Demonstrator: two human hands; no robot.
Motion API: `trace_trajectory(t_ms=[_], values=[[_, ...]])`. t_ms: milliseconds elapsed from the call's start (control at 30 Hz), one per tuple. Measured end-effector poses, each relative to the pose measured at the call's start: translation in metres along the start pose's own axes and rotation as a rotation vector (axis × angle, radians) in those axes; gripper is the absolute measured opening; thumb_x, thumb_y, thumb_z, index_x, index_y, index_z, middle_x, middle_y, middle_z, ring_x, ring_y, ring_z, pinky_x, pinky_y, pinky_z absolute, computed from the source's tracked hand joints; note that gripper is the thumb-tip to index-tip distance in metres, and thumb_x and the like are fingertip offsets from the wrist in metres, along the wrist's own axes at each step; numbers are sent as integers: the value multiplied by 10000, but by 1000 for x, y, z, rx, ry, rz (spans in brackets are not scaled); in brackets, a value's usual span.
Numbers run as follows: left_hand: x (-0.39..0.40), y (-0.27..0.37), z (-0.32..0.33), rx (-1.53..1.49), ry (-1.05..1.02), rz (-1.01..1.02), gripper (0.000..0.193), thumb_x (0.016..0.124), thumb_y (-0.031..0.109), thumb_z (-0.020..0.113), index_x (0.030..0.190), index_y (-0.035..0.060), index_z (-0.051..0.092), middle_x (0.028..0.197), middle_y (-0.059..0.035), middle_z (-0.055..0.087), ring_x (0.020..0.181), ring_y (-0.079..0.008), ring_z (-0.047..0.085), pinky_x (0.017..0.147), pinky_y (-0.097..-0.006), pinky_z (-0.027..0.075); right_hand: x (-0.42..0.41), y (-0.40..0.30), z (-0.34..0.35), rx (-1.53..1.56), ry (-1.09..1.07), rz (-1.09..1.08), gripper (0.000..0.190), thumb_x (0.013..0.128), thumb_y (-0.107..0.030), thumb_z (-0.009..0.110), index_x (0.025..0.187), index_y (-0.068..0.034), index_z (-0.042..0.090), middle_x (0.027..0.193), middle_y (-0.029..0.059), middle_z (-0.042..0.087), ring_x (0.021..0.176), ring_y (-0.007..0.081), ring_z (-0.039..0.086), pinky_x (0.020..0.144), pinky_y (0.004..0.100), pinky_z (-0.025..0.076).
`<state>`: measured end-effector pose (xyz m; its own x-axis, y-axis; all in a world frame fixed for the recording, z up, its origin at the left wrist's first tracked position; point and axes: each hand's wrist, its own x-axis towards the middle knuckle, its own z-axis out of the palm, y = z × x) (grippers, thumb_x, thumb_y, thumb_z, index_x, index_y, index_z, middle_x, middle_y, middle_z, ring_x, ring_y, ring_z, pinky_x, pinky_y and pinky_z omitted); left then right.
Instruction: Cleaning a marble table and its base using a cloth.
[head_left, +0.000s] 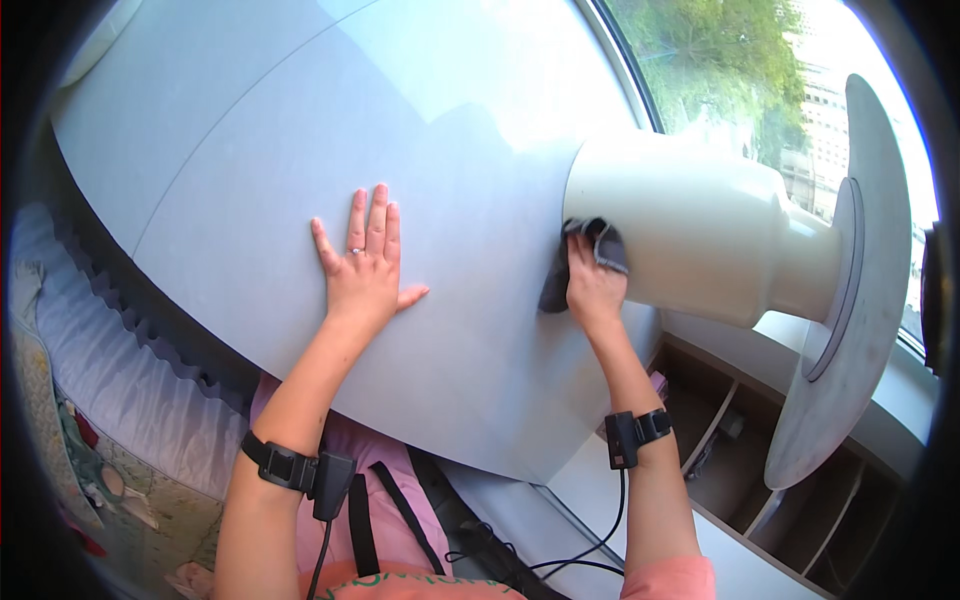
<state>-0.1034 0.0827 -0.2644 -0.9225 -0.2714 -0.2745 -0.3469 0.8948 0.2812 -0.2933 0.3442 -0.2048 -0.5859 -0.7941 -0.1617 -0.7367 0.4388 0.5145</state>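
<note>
My left hand (364, 262) is pressed flat on a light grey smooth panel (247, 172), fingers spread, with nothing in it. A ring circles one finger. My right hand (596, 289) holds a dark grey cloth (556, 281) with a pale stitched edge, bunched under and around the fingers. The cloth lies against the panel, right beside the near end of a cream cylindrical pedestal (682, 225). That pedestal narrows to a neck and meets a round marble-look disc (832, 375) at the right.
A window (705, 67) with trees outside borders the upper right. Below the disc is a brown compartmented drawer or shelf (739, 450) holding small items. White ruffled fabric (135, 337) and patterned bedding (127, 465) lie at the left. Black cables (577, 559) run from straps on both forearms.
</note>
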Motion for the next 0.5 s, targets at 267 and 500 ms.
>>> trace_trajectory(t_ms=[267, 500], values=[[1, 2, 1, 23, 67, 20, 1136, 657, 692, 623, 1452, 0, 198, 1552, -144, 22, 1434, -305, -7, 1019, -705, 69, 82, 24, -17, -57, 8, 169, 503, 776, -75, 478, 1276, -16, 489, 1369, 86, 469, 1027, 236, 591, 842, 342, 480], [-3, -2, 4, 26, 47, 2, 1138, 658, 705, 608, 1452, 0, 198, 1552, -142, 24, 1434, -301, -7, 1019, -706, 69, 17, 12, -36, -78, 57, 59, 534, 760, -86, 466, 1287, -10, 501, 1371, 73, 476, 1139, 272, 544, 1019, 415, 366]])
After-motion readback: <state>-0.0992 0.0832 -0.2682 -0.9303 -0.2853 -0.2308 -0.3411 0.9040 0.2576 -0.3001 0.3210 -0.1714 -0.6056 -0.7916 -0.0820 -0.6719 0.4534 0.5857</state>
